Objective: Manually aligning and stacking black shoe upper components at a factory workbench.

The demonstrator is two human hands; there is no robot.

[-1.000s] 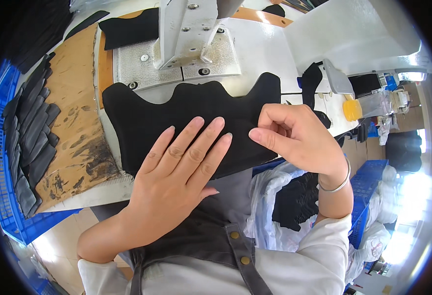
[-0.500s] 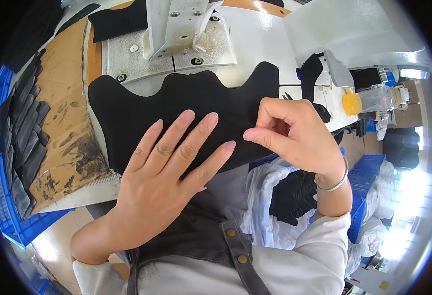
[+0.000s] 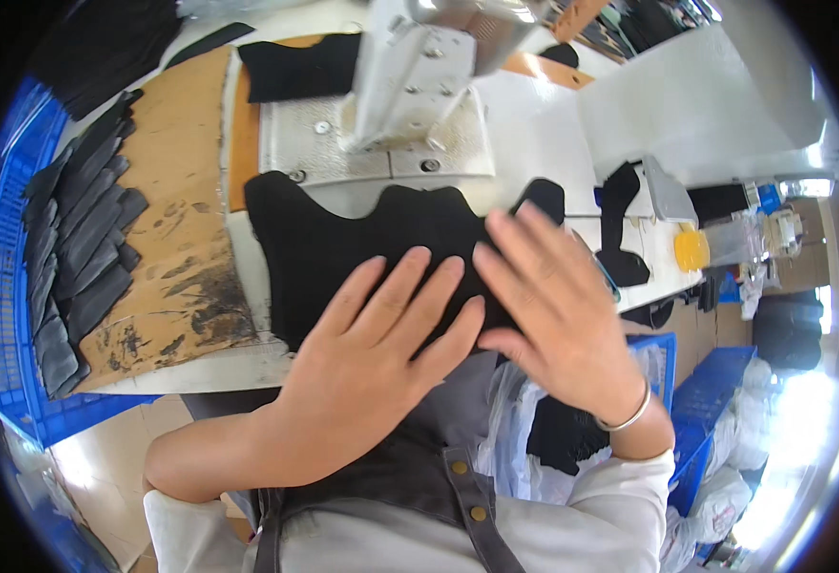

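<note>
A black fabric piece [image 3: 343, 244] with a wavy, scalloped far edge lies flat on the white work table in front of me. My left hand [image 3: 372, 353] rests on its near middle, palm down with the fingers spread. Over its right end is my right hand [image 3: 558, 310], fingers stretched out and slightly blurred, with a silver bangle at the wrist. Part of the fabric's right side is hidden under that hand. Just beyond the wavy edge stands the pale metal base of a machine [image 3: 419, 124].
At left, a stained brown board [image 3: 176, 229] carries overlapping dark strips [image 3: 90, 248], beside a blue crate [image 3: 4, 277]. Another black piece [image 3: 300, 67] lies behind. To the right are a black cutout [image 3: 620, 220] and a yellow-lidded jar [image 3: 692, 250]. Below, a plastic bag holds black material [image 3: 563, 435].
My right hand has gone from a curled pinch to stretched fingers laid over the fabric's right end. The left hand stays spread on the fabric. The whole view has shifted somewhat.
</note>
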